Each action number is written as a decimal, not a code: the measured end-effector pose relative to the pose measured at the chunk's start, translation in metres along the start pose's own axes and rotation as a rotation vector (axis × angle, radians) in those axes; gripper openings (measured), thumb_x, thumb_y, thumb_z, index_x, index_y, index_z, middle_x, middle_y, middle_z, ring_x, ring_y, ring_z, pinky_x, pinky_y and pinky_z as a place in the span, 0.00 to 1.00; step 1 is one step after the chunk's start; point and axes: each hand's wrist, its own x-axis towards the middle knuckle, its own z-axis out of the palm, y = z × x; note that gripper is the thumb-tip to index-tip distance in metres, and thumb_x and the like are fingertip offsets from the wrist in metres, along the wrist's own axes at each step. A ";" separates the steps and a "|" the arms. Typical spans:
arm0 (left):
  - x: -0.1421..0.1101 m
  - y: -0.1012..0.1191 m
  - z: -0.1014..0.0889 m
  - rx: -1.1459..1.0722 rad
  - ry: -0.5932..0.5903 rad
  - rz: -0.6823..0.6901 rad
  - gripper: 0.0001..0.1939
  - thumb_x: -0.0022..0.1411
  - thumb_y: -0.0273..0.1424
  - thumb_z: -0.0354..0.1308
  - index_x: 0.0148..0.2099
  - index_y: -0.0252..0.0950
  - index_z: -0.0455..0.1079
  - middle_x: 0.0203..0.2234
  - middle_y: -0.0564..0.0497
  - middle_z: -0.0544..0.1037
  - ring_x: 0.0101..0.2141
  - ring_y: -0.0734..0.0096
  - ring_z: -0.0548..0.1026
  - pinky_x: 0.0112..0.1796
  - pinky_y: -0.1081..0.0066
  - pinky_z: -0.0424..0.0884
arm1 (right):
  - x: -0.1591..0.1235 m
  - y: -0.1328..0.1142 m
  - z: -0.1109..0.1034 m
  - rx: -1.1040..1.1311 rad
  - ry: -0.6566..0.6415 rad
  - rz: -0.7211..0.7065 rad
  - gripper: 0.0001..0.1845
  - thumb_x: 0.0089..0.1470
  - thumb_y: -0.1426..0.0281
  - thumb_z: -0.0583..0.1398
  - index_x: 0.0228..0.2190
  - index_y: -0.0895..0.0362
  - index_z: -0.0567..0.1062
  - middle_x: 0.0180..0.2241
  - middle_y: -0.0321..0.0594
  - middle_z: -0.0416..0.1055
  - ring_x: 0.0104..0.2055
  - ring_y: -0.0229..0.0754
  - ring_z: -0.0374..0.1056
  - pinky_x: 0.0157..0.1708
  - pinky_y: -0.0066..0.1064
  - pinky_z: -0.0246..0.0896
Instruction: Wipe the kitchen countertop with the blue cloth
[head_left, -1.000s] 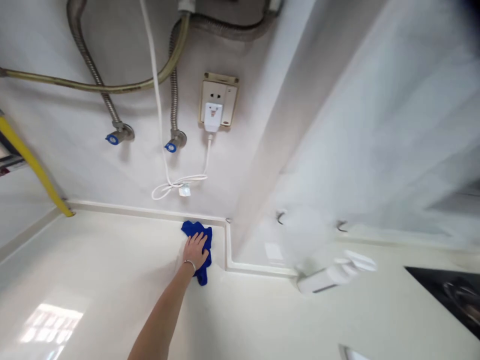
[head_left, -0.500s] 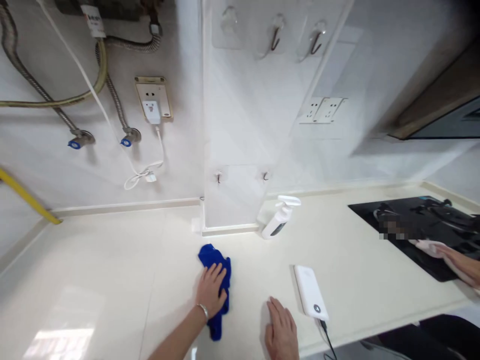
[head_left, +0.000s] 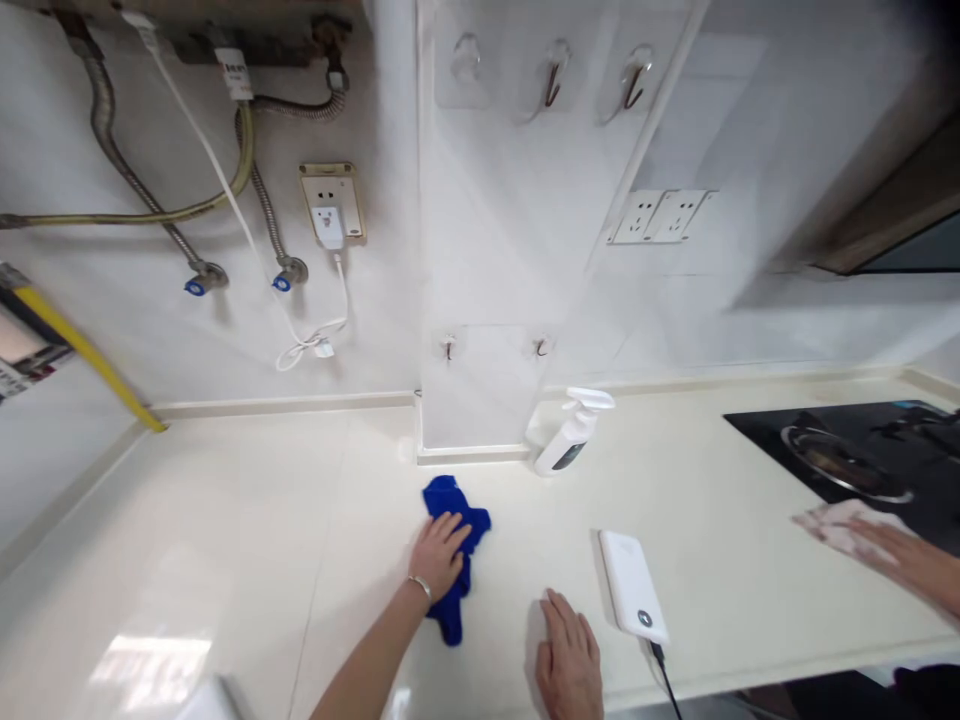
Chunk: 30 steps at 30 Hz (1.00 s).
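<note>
A crumpled blue cloth (head_left: 448, 612) lies on the pale counter, below the projecting wall. My left hand (head_left: 437, 555), with a bracelet at the wrist, rests flat on top of it, fingers stretched out; the part of the cloth under the palm is hidden. Farther right, my right hand (head_left: 568, 655) is palm down on the counter near its front edge, fingers extended and holding nothing. Just beside it lies a white power bank (head_left: 631, 585) with a black cable. A white spray bottle (head_left: 568, 440) stands behind, close to the wall.
At the right, another person's hand (head_left: 881, 545) presses a pale cloth (head_left: 832, 525) on the counter by a black gas stove (head_left: 765, 430). Hoses, valves and a plugged wall socket (head_left: 334, 200) are at the back left. A yellow pipe (head_left: 90, 355) meets the counter's left corner.
My left hand and the blue cloth have slid a little to the right and toward the wall. The other person's hand has come off the stove onto the counter. The view has shifted slightly.
</note>
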 end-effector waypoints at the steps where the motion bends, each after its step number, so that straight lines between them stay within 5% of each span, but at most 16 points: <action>1: 0.011 -0.015 -0.007 0.014 0.020 -0.028 0.29 0.58 0.26 0.51 0.61 0.47 0.66 0.62 0.52 0.66 0.63 0.62 0.61 0.63 0.51 0.58 | 0.001 0.000 0.000 -0.006 0.003 0.004 0.34 0.50 0.72 0.50 0.60 0.45 0.61 0.60 0.36 0.65 0.61 0.51 0.61 0.59 0.51 0.59; 4: 0.036 -0.055 -0.022 0.012 0.074 -0.112 0.27 0.59 0.26 0.50 0.60 0.46 0.68 0.61 0.51 0.67 0.62 0.61 0.62 0.62 0.51 0.58 | 0.004 0.002 -0.001 -0.046 -0.009 0.007 0.34 0.47 0.70 0.51 0.56 0.37 0.65 0.61 0.27 0.63 0.63 0.57 0.59 0.55 0.57 0.61; 7: 0.040 -0.091 -0.034 0.010 0.131 -0.253 0.26 0.62 0.29 0.47 0.61 0.45 0.67 0.62 0.50 0.66 0.64 0.59 0.59 0.64 0.51 0.54 | 0.007 0.003 -0.004 -0.078 -0.037 0.003 0.30 0.47 0.68 0.51 0.51 0.36 0.70 0.60 0.29 0.65 0.62 0.60 0.59 0.53 0.59 0.61; 12: 0.000 -0.147 -0.073 0.072 0.198 -0.564 0.27 0.64 0.34 0.44 0.63 0.43 0.64 0.64 0.48 0.62 0.65 0.58 0.56 0.64 0.50 0.51 | 0.010 -0.001 -0.008 -0.036 -0.034 0.020 0.27 0.47 0.69 0.51 0.49 0.39 0.72 0.59 0.34 0.65 0.62 0.60 0.59 0.53 0.58 0.60; 16: -0.034 -0.160 -0.100 0.146 0.210 -0.765 0.28 0.64 0.36 0.44 0.65 0.39 0.62 0.64 0.43 0.62 0.65 0.52 0.56 0.63 0.46 0.52 | 0.007 -0.004 -0.007 0.012 -0.056 0.044 0.33 0.49 0.72 0.51 0.58 0.47 0.64 0.61 0.37 0.62 0.64 0.54 0.56 0.60 0.52 0.56; 21: -0.040 -0.109 -0.070 0.210 0.183 -0.761 0.30 0.65 0.37 0.42 0.67 0.35 0.57 0.67 0.44 0.57 0.67 0.54 0.50 0.65 0.48 0.44 | 0.004 -0.004 -0.008 0.035 -0.116 0.088 0.29 0.53 0.76 0.49 0.57 0.58 0.63 0.59 0.47 0.64 0.63 0.47 0.55 0.65 0.48 0.43; 30: -0.063 0.074 0.013 0.083 0.068 -0.199 0.31 0.63 0.30 0.46 0.68 0.41 0.55 0.67 0.48 0.57 0.66 0.55 0.51 0.65 0.47 0.46 | 0.006 -0.004 -0.020 0.194 -0.069 0.117 0.27 0.55 0.80 0.46 0.56 0.59 0.62 0.57 0.47 0.66 0.63 0.43 0.56 0.65 0.48 0.45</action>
